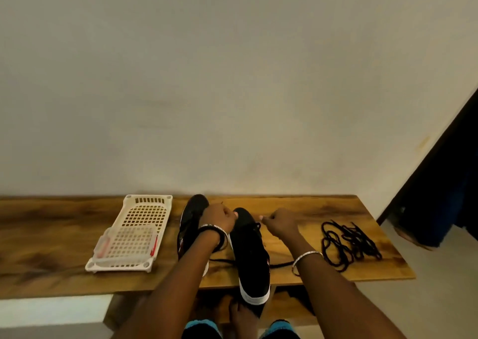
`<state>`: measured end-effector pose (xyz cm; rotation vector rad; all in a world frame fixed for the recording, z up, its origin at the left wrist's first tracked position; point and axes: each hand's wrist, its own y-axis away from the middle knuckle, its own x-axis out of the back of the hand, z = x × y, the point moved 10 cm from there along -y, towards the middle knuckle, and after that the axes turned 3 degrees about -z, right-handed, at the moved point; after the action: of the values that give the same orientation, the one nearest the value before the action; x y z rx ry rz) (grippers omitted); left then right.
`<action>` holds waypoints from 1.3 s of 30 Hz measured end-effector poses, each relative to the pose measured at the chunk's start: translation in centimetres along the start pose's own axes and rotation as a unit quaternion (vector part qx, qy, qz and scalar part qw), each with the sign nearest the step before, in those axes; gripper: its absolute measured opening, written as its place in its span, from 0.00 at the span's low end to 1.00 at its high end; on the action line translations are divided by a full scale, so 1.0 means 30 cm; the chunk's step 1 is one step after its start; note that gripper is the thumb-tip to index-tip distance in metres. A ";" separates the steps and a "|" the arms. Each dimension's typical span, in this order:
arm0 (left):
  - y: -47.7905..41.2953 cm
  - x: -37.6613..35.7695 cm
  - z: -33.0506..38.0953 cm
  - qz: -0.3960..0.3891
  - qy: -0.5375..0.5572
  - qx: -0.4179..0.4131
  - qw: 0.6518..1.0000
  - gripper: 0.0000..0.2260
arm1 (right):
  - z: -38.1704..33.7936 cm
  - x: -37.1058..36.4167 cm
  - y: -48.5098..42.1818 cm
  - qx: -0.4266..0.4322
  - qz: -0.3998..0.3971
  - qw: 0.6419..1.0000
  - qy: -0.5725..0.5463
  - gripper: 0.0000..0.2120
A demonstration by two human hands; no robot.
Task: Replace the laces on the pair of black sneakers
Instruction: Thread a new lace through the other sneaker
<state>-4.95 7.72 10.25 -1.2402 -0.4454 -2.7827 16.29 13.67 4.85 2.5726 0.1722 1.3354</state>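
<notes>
Left hand (219, 219) and right hand (280, 225) are both curled tight and look to be pinching the lace (280, 264) on either side of the near sneaker (252, 256), at its toe end. Its long axis runs toe-away, heel toward the person. Spare laces (349, 245) lie well to its right, nearer the right hand. The second sneaker (192, 219) sits just to its left.

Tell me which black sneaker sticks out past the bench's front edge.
The right-hand sneaker, nearer the loose laces: its white-soled heel overhangs the wooden bench. The other sneaker, beside the white basket, sits farther back.
</notes>
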 end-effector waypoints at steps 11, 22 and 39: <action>-0.075 -0.301 -0.140 -0.057 0.025 0.047 0.997 0.14 | 0.084 -0.150 -0.071 -0.080 0.024 0.996 0.016 0.16; -0.100 -0.331 -0.193 -0.063 0.019 0.085 0.994 0.09 | 0.137 -0.118 -0.069 -0.108 0.055 0.991 -0.056 0.19; -0.152 -0.163 -0.190 0.027 0.106 0.060 0.992 0.11 | 0.245 -0.063 -0.076 -0.132 0.129 0.960 -0.210 0.20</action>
<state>-6.55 10.16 1.94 -0.9063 -0.5456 -2.7555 21.22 14.33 -1.32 2.6301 -0.4016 0.7802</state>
